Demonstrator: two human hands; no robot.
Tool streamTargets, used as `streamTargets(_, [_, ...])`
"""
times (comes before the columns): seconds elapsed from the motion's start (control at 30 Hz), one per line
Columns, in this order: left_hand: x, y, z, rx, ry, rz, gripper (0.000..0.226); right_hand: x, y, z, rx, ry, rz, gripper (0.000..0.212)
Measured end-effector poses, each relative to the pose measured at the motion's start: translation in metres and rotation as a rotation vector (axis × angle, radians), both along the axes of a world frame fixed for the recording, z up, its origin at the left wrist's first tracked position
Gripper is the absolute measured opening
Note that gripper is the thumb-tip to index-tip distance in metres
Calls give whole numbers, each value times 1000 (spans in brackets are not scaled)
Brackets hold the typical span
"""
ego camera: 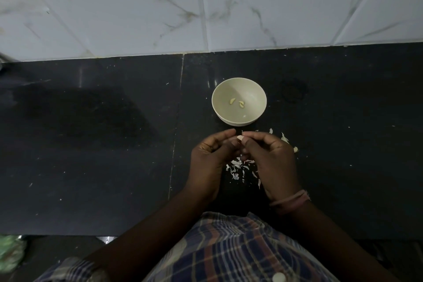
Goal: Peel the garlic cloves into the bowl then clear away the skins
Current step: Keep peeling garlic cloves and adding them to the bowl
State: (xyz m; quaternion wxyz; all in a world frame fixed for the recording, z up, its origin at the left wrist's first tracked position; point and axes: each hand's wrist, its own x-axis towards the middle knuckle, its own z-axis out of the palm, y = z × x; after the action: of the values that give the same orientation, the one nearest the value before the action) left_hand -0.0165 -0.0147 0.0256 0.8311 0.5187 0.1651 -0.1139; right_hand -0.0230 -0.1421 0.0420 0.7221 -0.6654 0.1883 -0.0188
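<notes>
A person in a plaid shirt (231, 252) stands at a black stone counter (91, 144), both hands raised together just on the near side of a cream bowl (239, 101). The left hand (211, 158) and right hand (271, 160) meet at their fingertips, each pinching a garlic clove (240, 137) that shows pale between them. The bowl holds two peeled cloves (236, 102) near its middle. Papery garlic skins (239, 167) lie scattered on the counter beneath and between the hands, with more pieces (285, 138) at about 1 o'clock from the right hand, just beside its knuckles. A thread band (290, 199) circles the right wrist. From the bowl, bare counter runs wide toward 9 o'clock and 3 o'clock; a seam (176, 126) crosses the stone just left of the hands. At 12 o'clock the counter ends against a white marbled tile wall (206, 7). A green bundle (10, 254), too blurred to identify, sits at 8 o'clock below the counter's near edge.
</notes>
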Motion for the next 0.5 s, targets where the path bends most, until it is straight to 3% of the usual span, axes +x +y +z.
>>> streamTargets(0.27, [3, -1, 1, 3, 15, 40, 16, 0, 1, -2, 25, 38, 2, 10])
streamTargets(0.5, [2, 0, 1, 219, -66, -10, 13, 0, 0, 0, -168, -15, 84, 9])
